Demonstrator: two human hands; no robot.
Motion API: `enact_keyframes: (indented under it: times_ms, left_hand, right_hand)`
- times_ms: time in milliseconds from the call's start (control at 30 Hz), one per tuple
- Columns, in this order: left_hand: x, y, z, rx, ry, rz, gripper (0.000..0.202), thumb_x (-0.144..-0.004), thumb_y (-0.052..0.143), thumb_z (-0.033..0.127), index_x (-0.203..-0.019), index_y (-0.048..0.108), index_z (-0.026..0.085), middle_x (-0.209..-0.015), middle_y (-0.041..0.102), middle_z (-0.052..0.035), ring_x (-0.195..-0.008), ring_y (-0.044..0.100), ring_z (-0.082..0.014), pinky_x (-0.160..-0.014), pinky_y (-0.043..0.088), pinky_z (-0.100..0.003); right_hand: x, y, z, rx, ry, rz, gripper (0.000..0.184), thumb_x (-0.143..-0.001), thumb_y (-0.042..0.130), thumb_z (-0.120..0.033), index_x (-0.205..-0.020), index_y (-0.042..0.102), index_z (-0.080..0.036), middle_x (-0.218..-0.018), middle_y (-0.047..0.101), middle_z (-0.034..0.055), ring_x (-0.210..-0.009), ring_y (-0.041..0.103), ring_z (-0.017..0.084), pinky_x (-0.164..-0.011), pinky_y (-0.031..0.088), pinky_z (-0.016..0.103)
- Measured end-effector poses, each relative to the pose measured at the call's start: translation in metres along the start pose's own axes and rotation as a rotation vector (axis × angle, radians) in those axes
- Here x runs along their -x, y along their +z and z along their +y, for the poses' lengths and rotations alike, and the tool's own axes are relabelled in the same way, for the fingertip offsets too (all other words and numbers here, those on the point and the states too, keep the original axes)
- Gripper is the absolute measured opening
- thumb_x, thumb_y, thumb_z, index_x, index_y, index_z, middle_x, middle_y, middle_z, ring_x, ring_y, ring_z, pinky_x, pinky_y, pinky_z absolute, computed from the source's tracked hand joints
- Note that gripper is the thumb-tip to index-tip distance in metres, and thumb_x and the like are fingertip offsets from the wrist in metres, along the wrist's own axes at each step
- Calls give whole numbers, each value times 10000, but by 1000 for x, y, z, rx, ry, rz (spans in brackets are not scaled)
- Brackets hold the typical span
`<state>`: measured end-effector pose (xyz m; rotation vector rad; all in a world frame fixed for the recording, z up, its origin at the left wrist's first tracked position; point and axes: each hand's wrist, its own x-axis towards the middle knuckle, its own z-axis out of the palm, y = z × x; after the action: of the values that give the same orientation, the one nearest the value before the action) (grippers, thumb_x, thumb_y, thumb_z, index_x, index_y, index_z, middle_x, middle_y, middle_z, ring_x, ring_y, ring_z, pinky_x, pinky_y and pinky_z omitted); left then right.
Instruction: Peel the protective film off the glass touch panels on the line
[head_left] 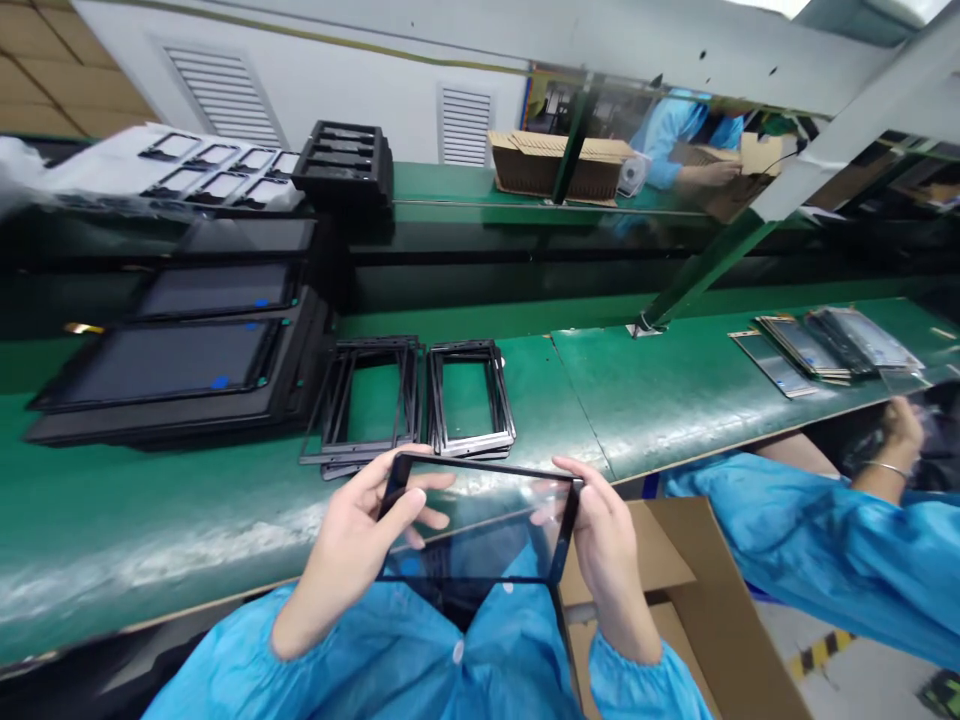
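Clear black-rimmed panel (480, 525) is hovering at lower centre of the view, your left hand (356, 535) and right hand (609, 540) gripping its opposite ends. Handling is looking unfinished: it isn't yet laid down, and loose black frames (476, 443) are lying near centre.

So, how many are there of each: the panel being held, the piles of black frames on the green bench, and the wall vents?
Held clear panel: 1
Piles of black frames: 2
Wall vents: 2
Total: 5
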<state>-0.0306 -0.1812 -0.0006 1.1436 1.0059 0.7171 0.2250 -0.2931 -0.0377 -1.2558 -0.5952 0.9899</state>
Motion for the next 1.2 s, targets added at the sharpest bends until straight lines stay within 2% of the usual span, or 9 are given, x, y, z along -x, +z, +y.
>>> enact_keyframes:
  times_ms: [167,267,400,500,567,633,767,900,1200]
  left_hand:
    - [0,-2,-1,9,11,19,549,-933,778,480,-1352,558,201,-1161,819,-168,-737,810,-268,-543,616,-295]
    - [1,-12,7,-79,-47,-164,485,-965,752,419,-1365,584,202,-1086,830,-140,-761,811,-255,-617,620,-292]
    - [-1,-21,10,-244,-94,-396,386,-983,725,350,-1333,718,187,-982,837,-106,-692,778,-205,-752,628,-323]
    - [-1,-11,-7,-124,-84,-246,417,-968,744,411,-1298,736,155,-1026,838,-131,-695,790,-228,-659,613,-308]
    - [1,3,-23,39,-79,-117,542,-947,772,454,-1382,667,147,-1113,835,-162,-761,818,-265,-687,628,-331]
    - [3,17,-36,156,-76,-85,693,-918,808,484,-1483,582,153,-1217,812,-197,-864,834,-297,-813,643,-383]
    - [3,26,-38,140,-106,-241,765,-913,786,577,-1512,590,144,-1315,763,-245,-938,833,-319,-886,630,-412]
    - [0,16,-24,-5,-133,-309,675,-964,712,591,-1455,662,131,-1234,795,-246,-875,835,-292,-709,604,-308]
    - [0,9,-26,5,-196,-353,621,-968,723,527,-1455,671,145,-1258,784,-255,-912,835,-304,-666,574,-281]
  right_hand:
    - [7,17,-6,21,-8,80,369,-902,804,-408,-1197,702,-213,-836,850,64,-594,799,235,-613,629,317]
    - [3,14,-17,65,7,49,389,-887,823,-434,-1175,704,-201,-802,846,70,-577,791,233,-622,631,321]
    - [-9,1,-26,29,153,-99,784,-820,851,-609,-1445,619,-196,-872,853,98,-611,805,271,-591,636,350]
    - [-14,3,-15,-184,197,-28,928,-818,680,-843,-1478,597,-196,-982,852,151,-668,818,292,-569,635,361]
    - [-13,15,-1,-293,163,27,934,-848,585,-879,-1494,567,-204,-1033,847,164,-711,825,296,-602,646,375]
    - [-8,30,11,-268,121,45,907,-875,675,-770,-1566,464,-223,-1063,844,144,-753,831,282,-647,654,362]
    - [1,47,19,-85,99,89,963,-853,851,-472,-1631,340,-227,-919,829,42,-627,796,214,-557,621,273]
    - [4,46,12,-61,104,66,900,-888,817,-424,-1623,340,-218,-885,812,23,-610,791,198,-521,603,243]
    - [12,47,9,-43,80,55,845,-927,793,-389,-1620,341,-218,-895,817,33,-622,796,192,-524,595,235]
